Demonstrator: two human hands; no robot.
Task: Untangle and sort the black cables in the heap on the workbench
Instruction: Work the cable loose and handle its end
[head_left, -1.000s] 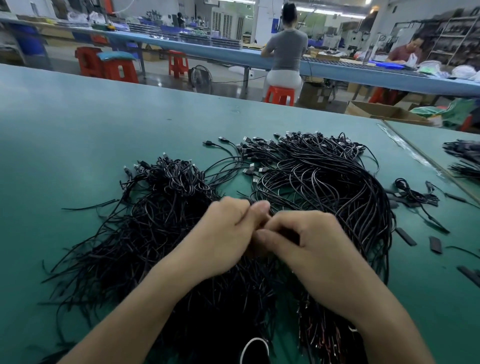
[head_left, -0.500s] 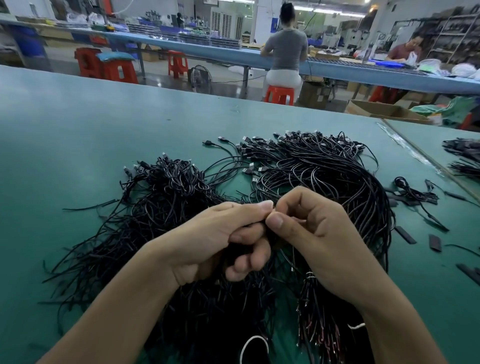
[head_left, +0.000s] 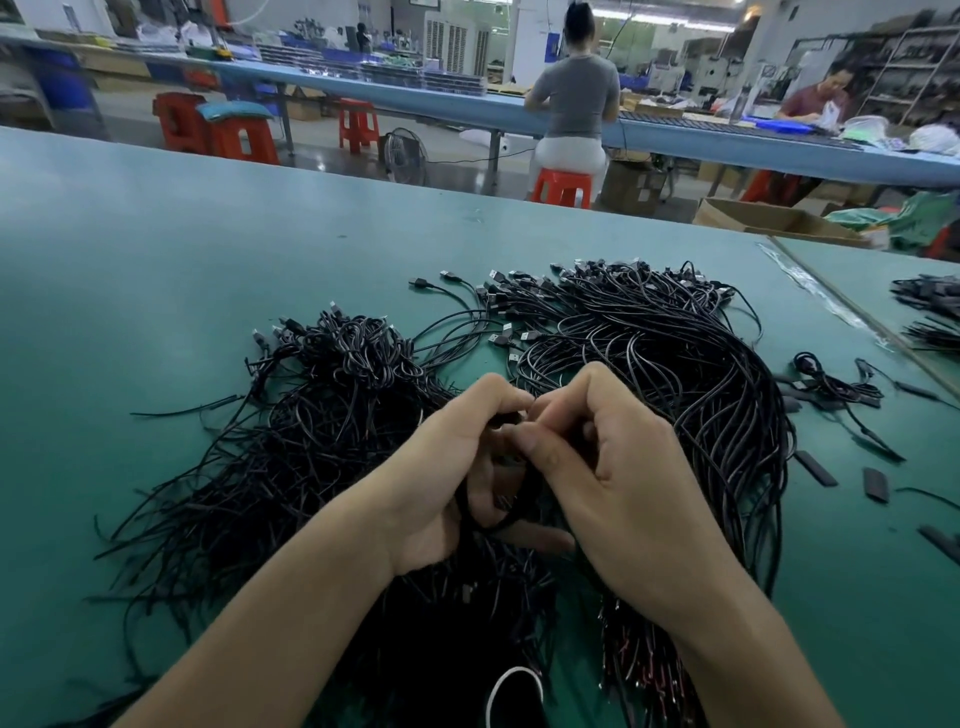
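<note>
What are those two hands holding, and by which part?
A loop of black cable over the heap. The left hand and right hand both grip it at the bend; its ends are hidden.

The left hand (head_left: 447, 467) is rolling outward, its palm now facing the right hand (head_left: 623, 467); a second ago both were lying knuckles-up on the tangled heap of thin black cables (head_left: 311, 441). Both hands are lifting off that heap, closer to the camera. A loop of black cable (head_left: 519, 512), hidden before, is now showing round the left fingers, and the right grip is pinching it beside the left thumb.
</note>
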